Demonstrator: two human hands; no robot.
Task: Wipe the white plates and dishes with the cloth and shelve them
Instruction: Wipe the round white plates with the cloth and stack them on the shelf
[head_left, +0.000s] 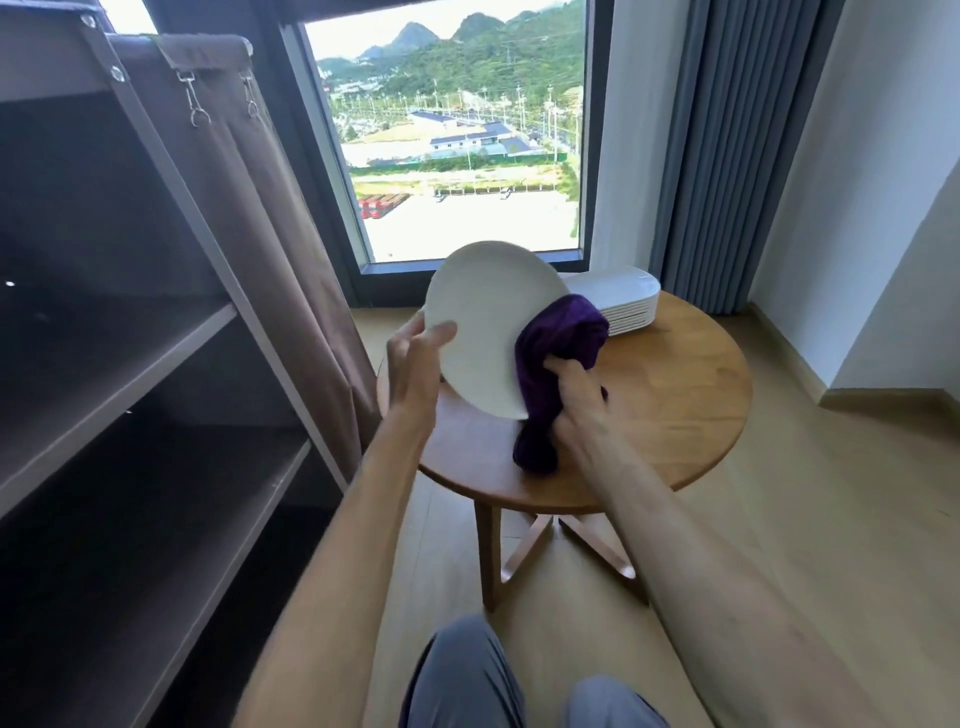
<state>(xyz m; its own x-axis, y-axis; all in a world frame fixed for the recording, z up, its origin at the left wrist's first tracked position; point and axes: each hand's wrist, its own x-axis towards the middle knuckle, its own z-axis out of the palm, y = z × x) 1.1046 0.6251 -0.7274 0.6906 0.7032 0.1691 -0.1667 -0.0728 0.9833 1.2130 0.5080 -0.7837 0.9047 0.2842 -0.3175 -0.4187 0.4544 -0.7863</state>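
Observation:
A round white plate (488, 317) is held tilted above the round wooden table (675, 395). My left hand (415, 364) grips its left rim, thumb on the face. My right hand (576, 400) holds a bunched purple cloth (556, 343), which lies against the plate's right edge and hangs down to the tabletop. A stack of white rectangular dishes (623, 301) sits at the table's far side, partly hidden by the plate and cloth.
A dark fabric shelf unit (156, 353) with bare shelves stands at my left, its brown curtain (270, 218) pulled aside. A window is behind the table, grey drapes (727, 156) at the right. My knees (467, 680) show at the bottom.

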